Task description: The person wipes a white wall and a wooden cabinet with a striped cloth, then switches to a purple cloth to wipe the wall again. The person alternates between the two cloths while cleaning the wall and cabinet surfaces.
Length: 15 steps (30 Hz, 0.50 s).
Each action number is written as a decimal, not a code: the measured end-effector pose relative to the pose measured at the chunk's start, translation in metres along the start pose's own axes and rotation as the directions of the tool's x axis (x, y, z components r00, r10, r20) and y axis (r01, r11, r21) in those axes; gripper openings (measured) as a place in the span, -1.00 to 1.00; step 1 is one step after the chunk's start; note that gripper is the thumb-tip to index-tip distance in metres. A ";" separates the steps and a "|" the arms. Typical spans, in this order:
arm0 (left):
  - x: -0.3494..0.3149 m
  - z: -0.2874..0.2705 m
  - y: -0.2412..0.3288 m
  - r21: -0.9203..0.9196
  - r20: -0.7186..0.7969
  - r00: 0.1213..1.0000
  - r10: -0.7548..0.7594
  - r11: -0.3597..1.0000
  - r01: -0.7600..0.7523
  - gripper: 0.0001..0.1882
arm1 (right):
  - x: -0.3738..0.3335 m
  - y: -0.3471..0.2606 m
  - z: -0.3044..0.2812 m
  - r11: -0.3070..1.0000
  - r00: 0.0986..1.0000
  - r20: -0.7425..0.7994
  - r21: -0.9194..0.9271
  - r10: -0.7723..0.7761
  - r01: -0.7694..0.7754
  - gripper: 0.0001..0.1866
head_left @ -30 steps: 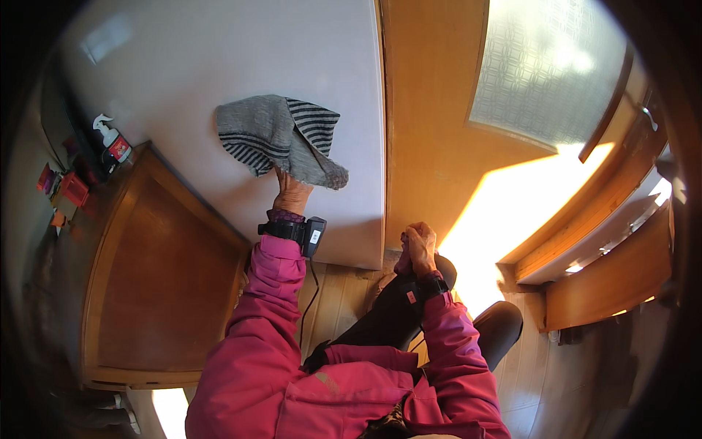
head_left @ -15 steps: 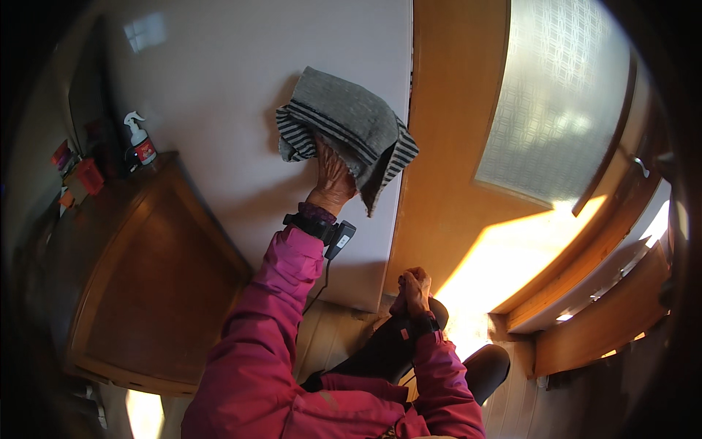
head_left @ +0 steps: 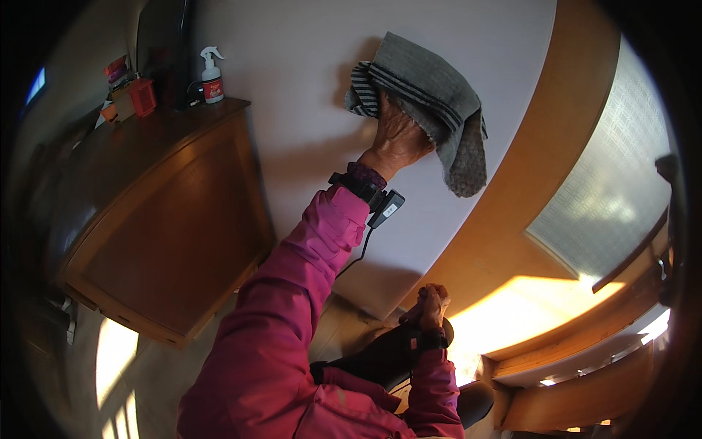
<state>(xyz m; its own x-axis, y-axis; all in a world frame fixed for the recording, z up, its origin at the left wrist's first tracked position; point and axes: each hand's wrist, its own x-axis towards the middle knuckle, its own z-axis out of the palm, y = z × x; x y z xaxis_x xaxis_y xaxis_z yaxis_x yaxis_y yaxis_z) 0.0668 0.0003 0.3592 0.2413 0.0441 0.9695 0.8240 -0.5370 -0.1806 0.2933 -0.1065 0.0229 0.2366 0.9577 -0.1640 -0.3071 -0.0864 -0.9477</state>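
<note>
My left hand (head_left: 395, 139) is raised against a white wall panel (head_left: 307, 73), gripping a grey cloth (head_left: 431, 77) with dark stripes. The cloth drapes over my fingers and hides their tips; its loose end hangs down on the right. A black band with a small device (head_left: 386, 208) and a cord sits at the left wrist. Low down by my knee, my right hand (head_left: 431, 304) is closed, its fingers curled in shadow. Whatever it may hold cannot be made out.
At left stands a brown wooden cabinet (head_left: 168, 234) with a white spray bottle (head_left: 212, 75) and a red container (head_left: 142, 96) on top. Right of the panel is a wooden door (head_left: 504, 197) with patterned glass (head_left: 610, 194). Sunlight falls across its lower part.
The view has swung, so the cabinet and wall sit farther right in it. The cloth has moved left of the panel's right edge, which it overlapped before. My right hand stays closed by the knee.
</note>
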 end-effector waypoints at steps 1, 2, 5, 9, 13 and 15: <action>-0.003 0.000 -0.006 0.016 0.007 1.000 -0.017 1.000 0.017 -0.36 | 0.001 -0.001 0.000 1.000 1.000 -0.010 -0.008 0.000 0.000 -0.85; -0.007 0.001 -0.014 0.031 0.016 0.999 -0.036 0.999 0.036 -0.35 | 0.002 -0.002 0.001 1.000 1.000 -0.005 -0.020 0.007 -0.007 -0.85; -0.025 0.004 -0.039 0.107 0.003 0.996 -0.093 0.990 0.092 -0.37 | 0.005 -0.004 0.006 1.000 1.000 0.019 -0.028 0.009 -0.008 -0.86; -0.060 0.001 -0.097 0.240 -0.033 0.989 -0.142 0.960 0.145 -0.38 | 0.008 -0.002 0.020 0.999 0.995 0.086 0.016 -0.042 0.041 -0.87; -0.117 -0.001 -0.155 0.111 0.034 0.933 -0.359 0.929 0.354 -0.53 | 0.010 0.001 0.032 0.999 0.993 0.109 0.019 -0.039 0.037 -0.87; -0.141 -0.009 -0.182 0.640 0.095 0.952 -0.291 0.751 0.166 -0.60 | 0.012 0.002 0.036 0.999 0.993 0.109 0.001 -0.052 0.052 -0.85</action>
<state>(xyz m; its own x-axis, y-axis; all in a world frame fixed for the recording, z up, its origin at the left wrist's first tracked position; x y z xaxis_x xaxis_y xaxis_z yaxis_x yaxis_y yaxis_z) -0.1217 0.0846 0.2571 0.0385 0.2778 0.9599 0.9864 0.1430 -0.0809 0.2624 -0.0856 0.0294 0.1504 0.9851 -0.0838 -0.2955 -0.0361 -0.9546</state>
